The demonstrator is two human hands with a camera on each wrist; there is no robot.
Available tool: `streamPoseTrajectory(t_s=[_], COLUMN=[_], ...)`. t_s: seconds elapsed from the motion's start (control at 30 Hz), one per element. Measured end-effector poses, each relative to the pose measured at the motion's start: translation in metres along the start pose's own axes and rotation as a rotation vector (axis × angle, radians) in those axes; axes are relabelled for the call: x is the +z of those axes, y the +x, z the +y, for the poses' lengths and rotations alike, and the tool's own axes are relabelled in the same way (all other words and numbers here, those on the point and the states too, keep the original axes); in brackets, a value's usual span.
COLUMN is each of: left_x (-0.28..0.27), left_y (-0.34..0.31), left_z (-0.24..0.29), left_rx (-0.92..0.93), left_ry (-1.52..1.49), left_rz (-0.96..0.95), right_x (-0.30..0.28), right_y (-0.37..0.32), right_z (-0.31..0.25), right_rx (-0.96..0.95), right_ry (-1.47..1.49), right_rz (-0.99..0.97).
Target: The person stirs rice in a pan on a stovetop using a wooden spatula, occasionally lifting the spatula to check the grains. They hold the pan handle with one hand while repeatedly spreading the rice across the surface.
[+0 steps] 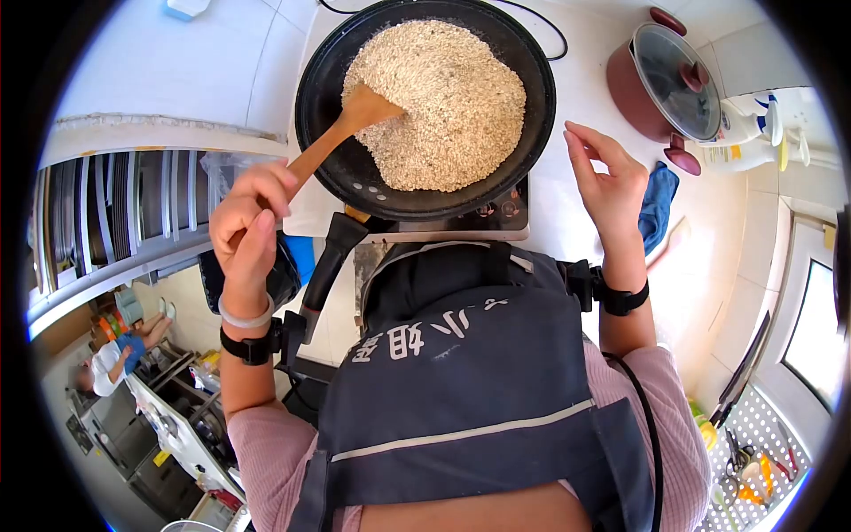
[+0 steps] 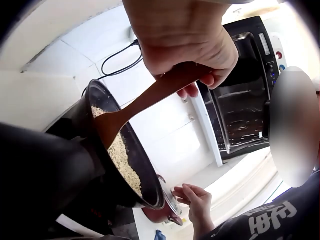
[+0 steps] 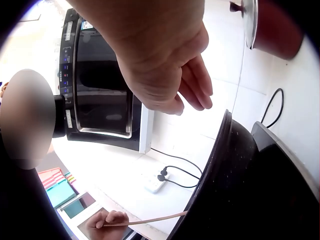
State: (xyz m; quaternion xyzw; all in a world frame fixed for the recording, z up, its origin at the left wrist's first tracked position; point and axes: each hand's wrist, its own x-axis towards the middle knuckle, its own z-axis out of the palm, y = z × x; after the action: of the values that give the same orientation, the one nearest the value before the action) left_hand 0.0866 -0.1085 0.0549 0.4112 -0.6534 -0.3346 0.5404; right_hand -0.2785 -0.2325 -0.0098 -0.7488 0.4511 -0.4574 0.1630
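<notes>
My left hand [image 1: 248, 213] grips the handle of a wooden spatula [image 1: 370, 110]. The spatula's flat blade dips into the left side of a heap of pale, oat-like grains [image 1: 452, 106]. These lie in a wide black frying pan [image 1: 326, 120], whose handle [image 1: 328, 266] points toward my left side. In the left wrist view the spatula [image 2: 145, 97] slants from the fist down over the pan's rim. Right of the pan, my right hand [image 1: 612, 182] hovers with relaxed, slightly bent fingers and holds nothing. The right wrist view shows that hand [image 3: 160, 65] near the pan's wall [image 3: 215, 170].
Under the pan sits a black cooktop [image 1: 486, 217]. A maroon lidded pot [image 1: 631, 93] stands at the back right, beside spray bottles [image 1: 740, 133] and a blue cloth [image 1: 658, 199]. A power cord [image 1: 560, 40] runs behind the pan. Another person [image 1: 115, 359] is at the far left.
</notes>
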Motion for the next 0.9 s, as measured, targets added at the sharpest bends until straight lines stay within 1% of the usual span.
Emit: streamPoseTrajectory(t_s=[0.07, 0.13, 0.17, 0.2, 0.27, 0.3, 0.33, 0.37, 0.4, 0.43, 0.47, 0.5, 0.53, 0.57, 0.6, 0.67, 0.7, 0.73, 0.77, 0.8, 0.83, 0.87, 0.9], left_x=[0.003, 0.012, 0.013, 0.018, 0.038, 0.049, 0.056, 0.068, 0.078, 0.087, 0.095, 0.101, 0.104, 0.105, 0.106, 0.100, 0.092, 0.084, 0.076, 0.065, 0.054, 0.045, 0.039], left_y=[-0.006, -0.010, -0.012, -0.012, -0.008, -0.002, 0.003, 0.008, 0.006, 0.005, 0.004, 0.005, 0.004, 0.002, -0.001, -0.002, -0.004, -0.006, -0.013, -0.021, -0.030, -0.040, -0.051], left_z=[-0.005, -0.007, -0.013, -0.011, -0.002, 0.009, 0.014, 0.021, 0.018, 0.020, 0.018, 0.021, 0.024, 0.027, 0.030, 0.041, 0.046, 0.049, 0.053, 0.058, 0.064, 0.067, 0.068], left_rx=[-0.023, -0.196, -0.224, -0.217, -0.294, -0.320, -0.329, -0.322, -0.286, -0.248, -0.198, -0.173, -0.148, -0.183, -0.219, -0.208, -0.187, -0.165, -0.130, -0.127, -0.190, -0.255, -0.253], left_ry=[-0.017, -0.061, -0.151, -0.152, -0.209, -0.176, -0.081, 0.045, 0.160, 0.212, 0.194, 0.195, 0.197, 0.118, 0.036, 0.015, 0.102, 0.191, 0.247, 0.240, 0.334, 0.425, 0.413], left_rz=[0.008, 0.051, 0.049, 0.054, 0.112, 0.054, -0.042, -0.111, -0.167, -0.203, -0.229, -0.255, -0.279, -0.319, -0.359, -0.356, -0.437, -0.519, -0.489, -0.477, -0.472, -0.466, -0.457], right_x=[-0.001, -0.002, -0.002, 0.000, 0.007, 0.011, 0.017, 0.019, 0.024, 0.031, 0.036, 0.041, 0.048, 0.050, 0.047, 0.035, 0.032, 0.027, 0.022, 0.015, 0.006, -0.005, -0.010], right_y=[-0.001, -0.002, -0.002, -0.002, -0.002, -0.001, 0.001, 0.009, 0.022, 0.027, 0.032, 0.033, 0.030, 0.030, 0.030, 0.028, 0.031, 0.034, 0.037, 0.041, 0.056, 0.059, 0.054], right_z=[-0.001, -0.005, -0.011, -0.019, -0.036, -0.052, -0.068, -0.082, -0.092, -0.097, -0.100, -0.096, -0.089, -0.087, -0.091, -0.100, -0.096, -0.093, -0.091, -0.088, -0.080, -0.085, -0.065], right_rx=[0.004, 0.022, 0.015, 0.041, 0.087, 0.184, 0.412, 0.547, 0.750, 0.843, 0.938, 0.924, 0.944, 0.966, 0.958, 1.050, 1.068, 1.066, 1.021, 0.972, 0.924, 0.812, 0.451], right_ry=[0.000, -0.001, -0.003, 0.098, 0.295, 0.459, 0.764, 0.769, 0.864, 0.920, 0.973, 0.961, 1.022, 1.081, 1.066, 1.026, 1.008, 0.994, 0.802, 0.610, 0.378, 0.162, 0.035], right_rz=[0.005, -0.017, -0.019, -0.052, -0.145, -0.237, -0.373, -0.599, -0.739, -0.769, -0.799, -0.808, -0.862, -0.917, -0.928, -0.841, -0.891, -0.899, -0.962, -1.015, -1.155, -1.105, -1.075])
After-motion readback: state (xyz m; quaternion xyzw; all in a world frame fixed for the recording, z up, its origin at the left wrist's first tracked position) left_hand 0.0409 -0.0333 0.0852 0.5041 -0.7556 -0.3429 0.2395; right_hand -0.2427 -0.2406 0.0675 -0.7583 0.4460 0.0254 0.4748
